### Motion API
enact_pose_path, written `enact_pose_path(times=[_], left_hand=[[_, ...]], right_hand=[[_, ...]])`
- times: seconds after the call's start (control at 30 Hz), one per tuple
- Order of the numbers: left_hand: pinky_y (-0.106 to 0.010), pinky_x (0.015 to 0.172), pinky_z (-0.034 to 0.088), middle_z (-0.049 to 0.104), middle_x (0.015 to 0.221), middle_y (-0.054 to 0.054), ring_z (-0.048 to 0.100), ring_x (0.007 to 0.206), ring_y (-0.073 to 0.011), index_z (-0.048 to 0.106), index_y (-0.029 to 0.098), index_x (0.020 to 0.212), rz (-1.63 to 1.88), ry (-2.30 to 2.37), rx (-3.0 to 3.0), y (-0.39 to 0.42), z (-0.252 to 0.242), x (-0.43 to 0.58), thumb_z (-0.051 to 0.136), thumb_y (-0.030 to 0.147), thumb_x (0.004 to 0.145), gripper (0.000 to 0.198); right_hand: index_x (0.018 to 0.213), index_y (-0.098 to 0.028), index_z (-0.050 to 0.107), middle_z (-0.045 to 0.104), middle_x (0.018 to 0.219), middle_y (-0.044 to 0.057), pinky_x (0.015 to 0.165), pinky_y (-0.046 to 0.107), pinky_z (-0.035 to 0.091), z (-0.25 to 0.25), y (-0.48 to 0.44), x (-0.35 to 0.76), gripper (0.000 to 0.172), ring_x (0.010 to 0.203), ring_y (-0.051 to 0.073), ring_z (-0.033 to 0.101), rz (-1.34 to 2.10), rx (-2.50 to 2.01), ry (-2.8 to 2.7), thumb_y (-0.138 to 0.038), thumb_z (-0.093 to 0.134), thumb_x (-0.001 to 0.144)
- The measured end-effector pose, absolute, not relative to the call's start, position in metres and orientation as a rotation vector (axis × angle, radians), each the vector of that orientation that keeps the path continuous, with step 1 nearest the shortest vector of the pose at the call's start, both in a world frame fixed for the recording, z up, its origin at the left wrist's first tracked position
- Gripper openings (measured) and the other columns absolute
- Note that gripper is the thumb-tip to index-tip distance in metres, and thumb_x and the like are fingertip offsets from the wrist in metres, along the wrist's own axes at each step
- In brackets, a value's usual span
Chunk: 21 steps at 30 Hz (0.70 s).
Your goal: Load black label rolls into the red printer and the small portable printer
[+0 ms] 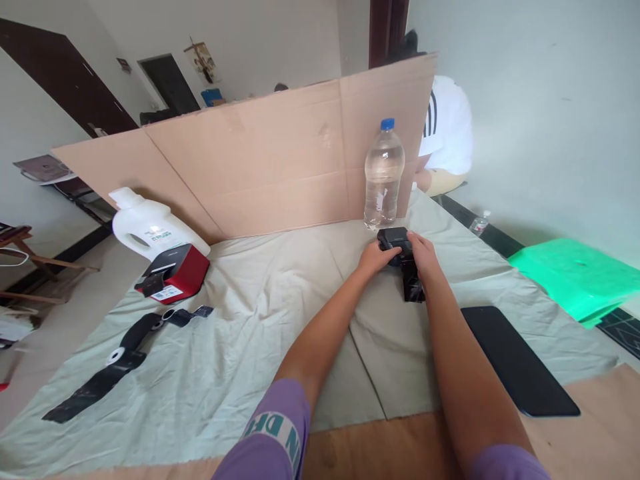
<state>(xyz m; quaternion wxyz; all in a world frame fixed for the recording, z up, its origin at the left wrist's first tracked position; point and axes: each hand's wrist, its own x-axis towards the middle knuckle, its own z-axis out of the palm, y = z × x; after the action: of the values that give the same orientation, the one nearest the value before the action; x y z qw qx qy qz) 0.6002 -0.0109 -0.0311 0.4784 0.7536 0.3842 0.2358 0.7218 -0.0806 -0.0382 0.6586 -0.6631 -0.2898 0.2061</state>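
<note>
A small black boxy device (394,237) is held between my two hands near the far side of the cloth-covered table. My left hand (374,259) grips its left side, with the thumb lying across the front. On the right side, my right hand (421,252) has its fingers closed around the edge. A glossy black strip (413,283) hangs down below the device, next to my right wrist. I cannot tell the exact kind of device. Just behind it stands a large clear bottle (384,177) with a blue cap.
A red and black box-shaped machine (187,272) sits at left before a white jug (150,223). Black ribbon with white cores (133,340) lies nearer. A dark flat tablet-like panel (520,360) is at right. Cardboard (270,160) stands behind; a person in a white shirt (450,127) is beyond.
</note>
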Motion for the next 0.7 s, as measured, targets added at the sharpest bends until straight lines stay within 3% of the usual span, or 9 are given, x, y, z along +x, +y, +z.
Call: enact_pose_path(times=[0.13,0.27,0.37,0.5,0.57,0.67,0.7], left_hand=[[-0.037,0.092,0.050,0.071,0.118,-0.016,0.067,0.106,-0.0296,0.068,0.014,0.121,0.493,0.958,1.894,-0.012,-0.031,0.607,0.070,0.046,0.079,0.052],[-0.035,0.093,0.049,0.073,0.114,-0.016,0.066,0.105,-0.0285,0.060,0.011,0.136,0.523,1.032,1.931,-0.012,-0.027,0.573,0.066,0.043,0.082,0.063],[-0.031,0.086,0.050,0.075,0.094,-0.011,0.068,0.092,-0.0238,0.058,0.009,0.139,0.637,1.153,1.965,0.000,-0.020,0.503,0.061,0.034,0.084,0.061],[-0.027,0.079,0.049,0.071,0.077,-0.002,0.064,0.075,-0.0177,0.067,0.017,0.130,0.953,1.355,1.996,0.034,0.006,0.351,0.054,0.021,0.084,0.047],[-0.027,0.084,0.049,0.072,0.085,-0.003,0.064,0.083,-0.0186,0.068,0.019,0.127,1.137,1.510,1.933,0.054,0.027,0.262,0.054,0.023,0.086,0.044],[-0.034,0.097,0.046,0.065,0.128,-0.007,0.054,0.121,-0.0264,0.062,0.022,0.132,1.398,1.780,1.609,0.081,0.054,0.140,0.059,0.022,0.085,0.047],[-0.036,0.095,0.047,0.062,0.133,-0.011,0.050,0.127,-0.0299,0.058,0.021,0.134,1.422,1.820,1.528,0.088,0.059,0.107,0.060,0.022,0.084,0.050]], right_hand=[[0.126,-0.018,0.067,0.064,0.135,0.011,0.114,0.045,0.036,-0.045,-0.082,0.727,0.053,0.132,0.027,0.053,0.431,-1.580,-0.672,-0.048,0.057,0.083],[0.131,-0.016,0.064,0.064,0.135,0.016,0.114,0.054,0.032,-0.028,-0.085,0.721,0.058,0.131,0.033,0.050,0.258,-1.811,-0.663,-0.047,0.054,0.084],[0.137,-0.010,0.059,0.060,0.137,0.022,0.113,0.059,0.027,-0.001,-0.090,0.712,0.067,0.134,0.040,0.043,-0.030,-2.005,-0.767,-0.048,0.054,0.083],[0.138,-0.004,0.058,0.059,0.136,0.027,0.114,0.048,0.030,0.035,-0.092,0.687,0.067,0.131,0.038,0.048,-0.264,-1.920,-1.051,-0.040,0.056,0.082],[0.137,-0.008,0.059,0.061,0.134,0.025,0.113,0.046,0.032,0.043,-0.084,0.656,0.065,0.130,0.036,0.050,-0.248,-1.799,-1.216,-0.040,0.058,0.081],[0.133,-0.017,0.060,0.063,0.134,0.018,0.111,0.051,0.036,0.038,-0.053,0.573,0.060,0.127,0.035,0.055,0.011,-1.569,-1.409,-0.044,0.060,0.079],[0.132,-0.020,0.061,0.063,0.133,0.016,0.110,0.053,0.038,0.032,-0.037,0.536,0.059,0.125,0.035,0.057,0.146,-1.496,-1.434,-0.045,0.061,0.079]])
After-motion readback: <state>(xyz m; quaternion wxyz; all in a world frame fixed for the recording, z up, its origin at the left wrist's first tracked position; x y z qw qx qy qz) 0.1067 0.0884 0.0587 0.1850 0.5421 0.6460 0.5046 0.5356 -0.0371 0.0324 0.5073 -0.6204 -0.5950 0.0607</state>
